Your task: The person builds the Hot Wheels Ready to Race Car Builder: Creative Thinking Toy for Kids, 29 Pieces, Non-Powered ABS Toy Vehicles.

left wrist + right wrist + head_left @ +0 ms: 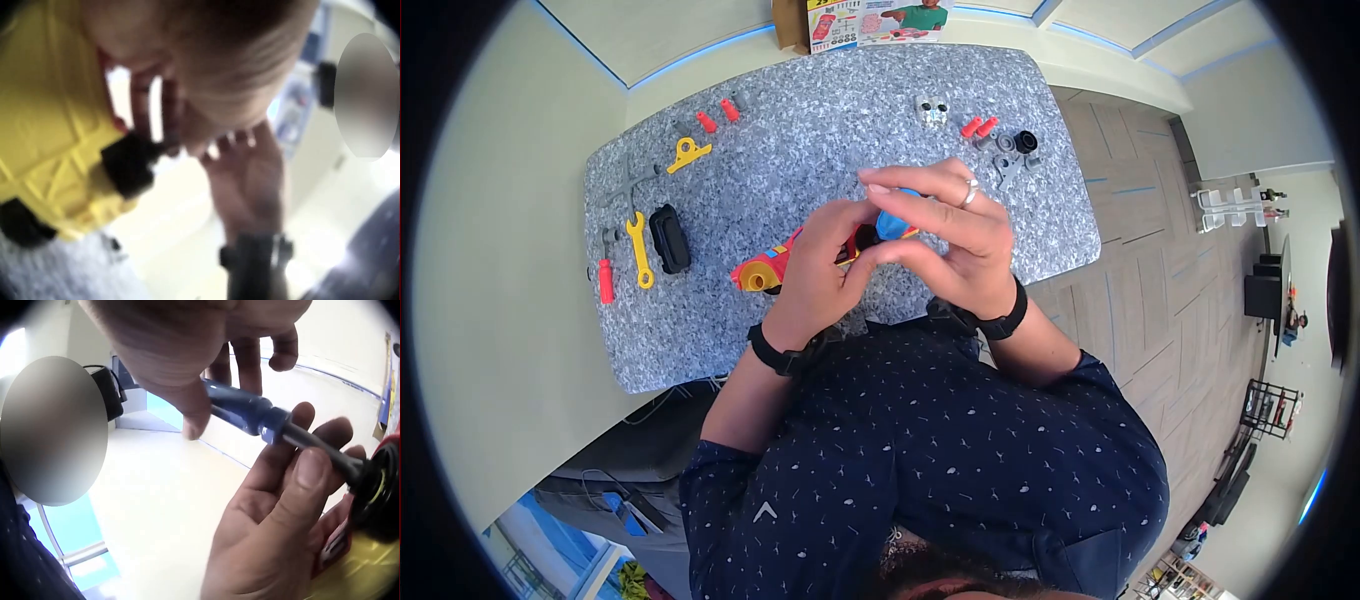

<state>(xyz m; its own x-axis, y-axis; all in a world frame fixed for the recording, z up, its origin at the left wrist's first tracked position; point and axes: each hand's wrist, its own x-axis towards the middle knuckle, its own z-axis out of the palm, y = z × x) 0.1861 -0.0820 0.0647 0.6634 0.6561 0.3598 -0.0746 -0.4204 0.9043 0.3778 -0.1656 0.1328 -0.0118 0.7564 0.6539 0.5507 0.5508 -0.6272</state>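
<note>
Head view: both hands meet above the near side of the speckled surface [820,110]. The left hand [825,255] is curled against the toy car [765,268], its red body with the yellow ring showing on the outer side of the hand; its yellow underside fills the left of the left wrist view.

The right hand [965,228] has the blue-handled screwdriver [240,409] by its handle. The thumb lies against one side and the first two fingers reach long across the other, so the gap is only as wide as the handle; the remaining fingers stand away from it in the right wrist view.

The grey shaft runs from the handle between the left thumb and fingers (how firmly they press it, cannot tell) and ends at the black wheel [378,494] of the car, beyond the left fingertips. Whether the tip is seated in the hub is too unclear to tell.

Left of the hands on the surface: yellow wrench [639,250], black part [669,239] just beside it, red-handled tool [606,280]. Far right: red pieces [979,128] near small grey parts [1006,163].
</note>
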